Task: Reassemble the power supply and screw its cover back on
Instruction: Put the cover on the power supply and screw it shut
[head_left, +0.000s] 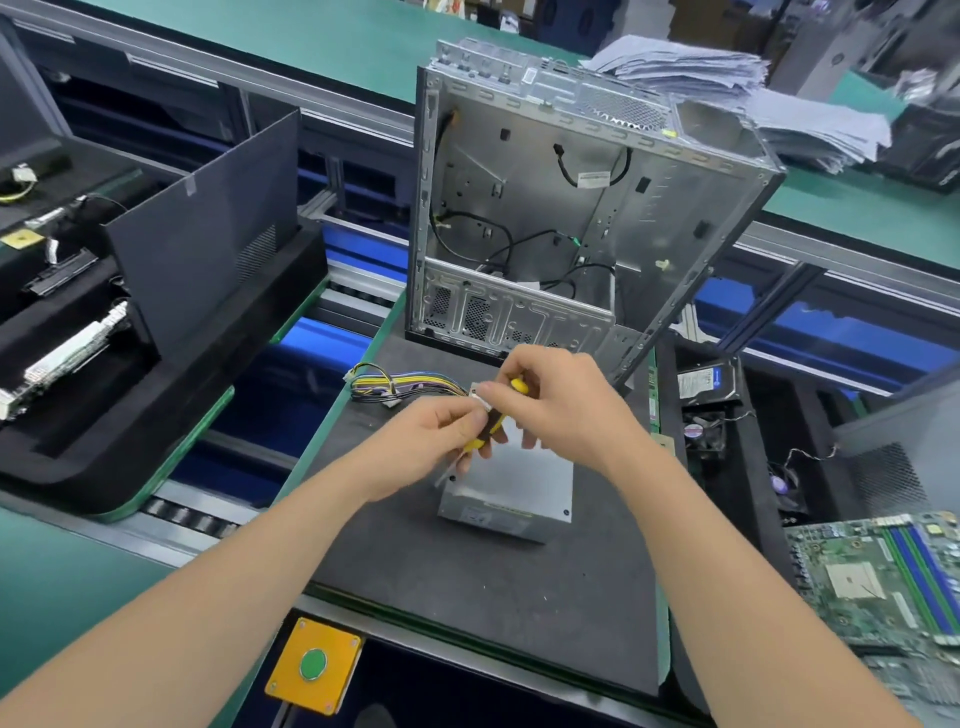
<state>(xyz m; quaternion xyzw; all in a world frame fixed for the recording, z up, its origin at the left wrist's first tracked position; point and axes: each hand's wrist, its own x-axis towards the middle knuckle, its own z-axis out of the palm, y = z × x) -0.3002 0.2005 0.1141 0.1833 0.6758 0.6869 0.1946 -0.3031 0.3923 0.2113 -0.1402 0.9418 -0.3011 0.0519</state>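
Head view: left grip (441, 431) and right grip (561, 400) both clamp the yellow-and-black screwdriver (491, 427), its shaft slanting down below them to the power supply (519, 486) lying just beneath on the counter (415, 571). Better to stand the tool upright, press from above and turn slowly, lest the tip slip.

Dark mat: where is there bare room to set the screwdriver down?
Widest bare patch: the mat between power supply and near edge. A smaller one lies left of the power supply, below the cables. Crowded at the back: left hand, right hand, screwdriver, cables, case.
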